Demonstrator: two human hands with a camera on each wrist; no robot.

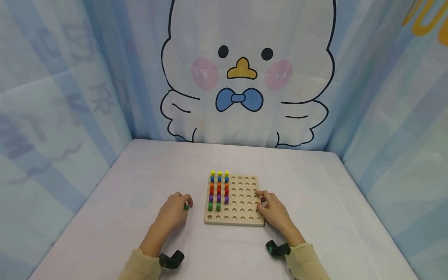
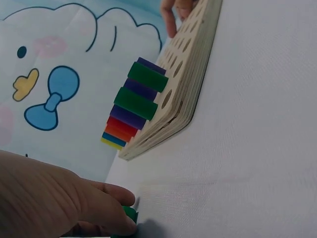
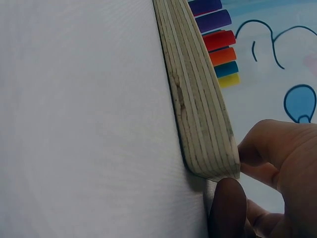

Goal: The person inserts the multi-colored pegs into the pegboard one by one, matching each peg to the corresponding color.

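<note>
A wooden pegboard lies on the table in front of me. Its left columns carry upright pegs in rows: yellow, blue, orange, red and purple, three of each, plus two green pegs nearest me. Left of the board, my left hand pinches a loose green peg between thumb and fingers, low over the tabletop. My right hand holds the board's right edge, with fingertips over the top and the thumb at the side in the right wrist view.
The white-covered table reaches back to a curtain printed with a cartoon bird. More curtains hang along both sides. A black device sits on the left wrist and another black device on the right.
</note>
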